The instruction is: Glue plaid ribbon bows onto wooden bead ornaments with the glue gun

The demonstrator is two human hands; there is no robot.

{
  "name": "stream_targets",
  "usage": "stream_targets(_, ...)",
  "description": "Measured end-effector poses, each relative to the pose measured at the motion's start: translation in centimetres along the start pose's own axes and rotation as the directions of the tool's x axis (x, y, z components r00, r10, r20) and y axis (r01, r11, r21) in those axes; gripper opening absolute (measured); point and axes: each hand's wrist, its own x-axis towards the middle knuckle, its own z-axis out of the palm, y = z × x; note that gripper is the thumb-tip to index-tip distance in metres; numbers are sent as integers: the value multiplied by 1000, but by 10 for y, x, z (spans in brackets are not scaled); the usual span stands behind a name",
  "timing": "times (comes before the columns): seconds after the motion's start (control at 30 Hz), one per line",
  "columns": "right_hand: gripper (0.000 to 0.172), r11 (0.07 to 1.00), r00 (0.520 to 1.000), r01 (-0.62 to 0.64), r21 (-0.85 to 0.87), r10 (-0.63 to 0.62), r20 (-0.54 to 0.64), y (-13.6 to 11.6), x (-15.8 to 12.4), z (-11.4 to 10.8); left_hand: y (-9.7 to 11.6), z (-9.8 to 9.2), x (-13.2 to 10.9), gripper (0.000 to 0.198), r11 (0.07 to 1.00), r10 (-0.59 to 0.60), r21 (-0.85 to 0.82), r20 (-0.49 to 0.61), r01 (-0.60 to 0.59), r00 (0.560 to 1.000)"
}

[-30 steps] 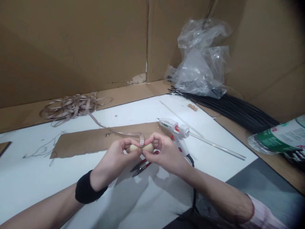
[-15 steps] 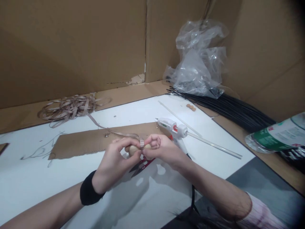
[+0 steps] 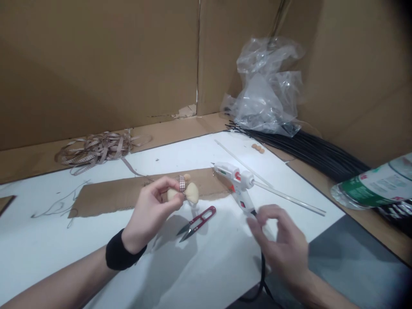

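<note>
My left hand (image 3: pixel 157 210) pinches a cream-coloured, bow-shaped soft piece (image 3: pixel 192 193) with checked ribbon (image 3: pixel 182 183) around its middle. A small tan bit shows just above it. My right hand (image 3: pixel 281 240), slightly blurred, is beside the lower end of a white glue gun's (image 3: pixel 243 200) handle, thumb and fingers curved and apart, holding nothing that I can make out. Red-handled thread snips (image 3: pixel 201 218) lie on the white board between my hands. The glue gun lies with its nozzle over a cardboard strip (image 3: pixel 109 198), and a clear glue stick (image 3: pixel 289 197) sticks out of its back.
A heap of checked ribbon (image 3: pixel 99 148) is at the back left. Clear plastic bags (image 3: pixel 265 94) and black rods (image 3: pixel 318 148) lie at the back right, near small tan discs (image 3: pixel 258 148). A green-and-white wrapped package (image 3: pixel 376 180) is at the right edge.
My right hand has let go of the bow-shaped piece and moved right, near the glue gun's handle. My left hand still holds the piece, now turned. The snips are fully uncovered.
</note>
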Motion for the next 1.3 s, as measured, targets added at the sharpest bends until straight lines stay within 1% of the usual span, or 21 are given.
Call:
stream_targets(0.03, 19, 996, 993, -42, -85, 32, -113, 9, -3, -6, 2, 0, 0, 10, 1000, -4, -19, -4, 4, 1000)
stream_targets(0.07, 22, 976, 979, -138, -170, 108, -175, 18, -2, -9, 4, 0, -1, 10, 999, -5, -32, -7, 5, 1000)
stream_targets(0.1, 25, 954, 968, -219, -205, 187, -165, 26, 0, -11, 6, 0, -2, 9, 999, -9, -40, -5, 9, 1000)
stream_targets(0.13, 27, 930, 955, -294, -222, 277, -107, 32, 5, -10, 8, 0, -3, 9, 999, -13, -45, 0, 13, 1000)
stream_targets(0.2, 37, 890, 905, -392, -232, 418, 73, 38, 19, -5, 11, 0, -5, 8, 998, -27, -49, 21, 28, 999)
stream_targets(0.27, 47, 875, 850, -418, -244, 472, 235, 37, 34, 3, 13, 1, -7, 8, 998, -36, -53, 33, 38, 999)
stream_targets(0.33, 47, 893, 826, -379, -242, 444, 346, 34, 46, 11, 13, 2, -9, 8, 997, -38, -68, 35, 40, 999)
stream_targets(0.4, 42, 918, 827, -316, -238, 390, 405, 31, 53, 16, 13, 3, -10, 8, 996, -40, -83, 38, 43, 998)
stream_targets(0.43, 40, 928, 835, -282, -242, 362, 414, 30, 55, 18, 12, 3, -10, 8, 995, -46, -88, 42, 49, 998)
stream_targets(0.53, 39, 947, 873, -202, -251, 290, 392, 29, 55, 16, 10, 3, -12, 8, 993, -74, -93, 51, 78, 996)
stream_targets(0.6, 38, 957, 906, -166, -237, 243, 346, 26, 50, 11, 9, 2, -13, 8, 991, -83, -103, 49, 88, 995)
stream_targets(0.67, 38, 959, 927, -167, -228, 232, 294, 21, 43, 2, 8, 1, -13, 9, 988, -86, -125, 42, 91, 995)
stream_targets(0.73, 37, 958, 935, -192, -213, 245, 258, 14, 33, -8, 8, 1, -12, 9, 985, -92, -145, 39, 97, 995)
stream_targets(0.77, 36, 960, 933, -200, -198, 248, 260, 10, 28, -12, 8, 1, -12, 9, 983, -95, -152, 40, 100, 995)
stream_targets(0.83, 34, 971, 920, -174, -166, 220, 324, 4, 17, -19, 9, 1, -11, 11, 982, -95, -159, 49, 102, 994)
stream_targets(0.93, 31, 991, 873, -43, -127, 99, 477, -3, 4, -22, 10, 2, -11, 18, 983, -100, -152, 55, 107, 993)
stream_targets(1.0, 31, 994, 845, 29, -101, 29, 534, -6, -1, -20, 11, 3, -11, 23, 982, -109, -146, 55, 116, 993)
stream_targets(1.07, 31, 997, 835, 40, -71, 5, 550, -7, -4, -16, 13, 3, -13, 25, 982, -112, -146, 43, 117, 993)
stream_targets(1.2, 29, 1000, 842, -8, -21, 18, 539, -7, -6, -9, 13, 3, -16, 22, 986, -100, -135, 25, 103, 995)
stream_targets(1.3, 28, 1000, 837, -11, -5, 12, 547, -9, -5, -8, 13, 2, -16, 22, 989, -93, -116, 27, 95, 995)
